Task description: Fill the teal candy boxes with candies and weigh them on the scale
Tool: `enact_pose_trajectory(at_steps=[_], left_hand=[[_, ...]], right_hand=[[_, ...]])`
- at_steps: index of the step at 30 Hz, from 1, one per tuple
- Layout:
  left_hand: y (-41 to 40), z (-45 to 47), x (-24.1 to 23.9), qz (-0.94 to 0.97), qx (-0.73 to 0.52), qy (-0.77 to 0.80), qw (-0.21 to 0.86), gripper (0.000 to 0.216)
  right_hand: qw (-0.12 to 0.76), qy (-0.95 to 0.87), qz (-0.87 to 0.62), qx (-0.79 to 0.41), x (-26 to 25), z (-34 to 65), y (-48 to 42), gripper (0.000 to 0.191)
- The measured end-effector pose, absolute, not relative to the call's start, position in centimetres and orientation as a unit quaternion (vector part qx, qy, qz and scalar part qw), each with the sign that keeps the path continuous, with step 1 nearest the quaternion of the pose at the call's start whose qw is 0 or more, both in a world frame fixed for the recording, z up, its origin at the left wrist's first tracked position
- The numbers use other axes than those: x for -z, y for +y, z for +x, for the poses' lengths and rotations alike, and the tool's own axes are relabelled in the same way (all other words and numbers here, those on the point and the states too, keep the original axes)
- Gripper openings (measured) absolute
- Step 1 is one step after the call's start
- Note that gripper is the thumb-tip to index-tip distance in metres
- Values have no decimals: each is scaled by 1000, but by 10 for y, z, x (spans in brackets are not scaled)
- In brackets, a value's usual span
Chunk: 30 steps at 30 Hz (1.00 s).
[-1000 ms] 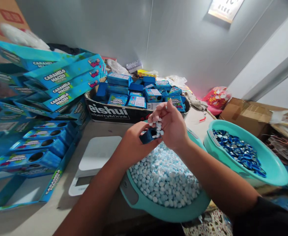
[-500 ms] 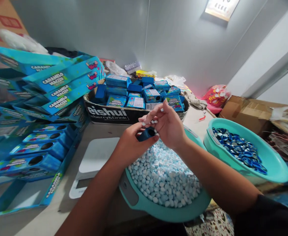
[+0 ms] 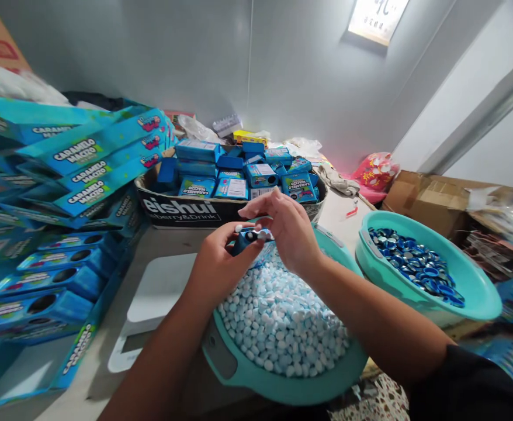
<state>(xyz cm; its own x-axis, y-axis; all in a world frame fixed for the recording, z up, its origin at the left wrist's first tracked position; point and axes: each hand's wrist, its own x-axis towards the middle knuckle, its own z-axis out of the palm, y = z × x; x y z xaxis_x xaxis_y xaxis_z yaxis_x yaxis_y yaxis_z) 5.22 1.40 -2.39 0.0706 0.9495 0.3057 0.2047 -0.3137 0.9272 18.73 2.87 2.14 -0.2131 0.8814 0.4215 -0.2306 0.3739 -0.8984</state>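
Shifted slightly left, the left hand (image 3: pixel 215 266) clasped a box (image 3: pixel 242 241) above a basin (image 3: pixel 234 365) heaped with candies (image 3: pixel 283 316). The box's long axis ran left-right, mouth tilted up toward the right hand (image 3: pixel 289 234), which pinched candies. Another basin (image 3: pixel 479 304) held caps (image 3: pixel 414 266).

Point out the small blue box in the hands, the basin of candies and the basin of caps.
Blue box (image 3: pixel 240 242): head view, on its front side.
Candy basin (image 3: pixel 291 387): head view, on its near rim.
Cap basin (image 3: pixel 473 283): head view, on its bare inner wall.
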Motion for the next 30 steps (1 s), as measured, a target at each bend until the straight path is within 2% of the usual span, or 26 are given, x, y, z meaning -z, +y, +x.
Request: enact_pose_trajectory(at_steps=[4, 6, 8, 11, 13, 16, 19, 22, 30], left_hand=[[13, 51, 25, 630, -506, 463, 364, 41], [13, 50, 26, 634, -507, 460, 359, 42], [13, 50, 27, 641, -507, 456, 352, 42], [13, 51, 27, 650, -506, 455, 337, 40], [12, 51, 27, 666, -492, 458, 324, 39], [11, 50, 27, 707, -453, 453, 300, 42], [8, 49, 27, 731, -412, 454, 299, 51], [7, 49, 27, 737, -395, 452, 311, 58], [8, 49, 28, 741, -392, 426, 341, 59]], right_hand=[[554, -672, -338, -356, -30, 199, 31, 36], [489, -736, -386, -264, -36, 208, 31, 30], [386, -788, -437, -197, -41, 217, 31, 25], [254, -815, -496, -162, -44, 227, 30, 24], [221, -818, -510, -145, -44, 230, 29, 27], [223, -819, -516, -117, -41, 230, 29, 37], [236, -813, -517, -123, -39, 225, 28, 37], [268, -808, -502, -155, -37, 220, 27, 33], [384, -767, -435, -274, -23, 211, 31, 10]])
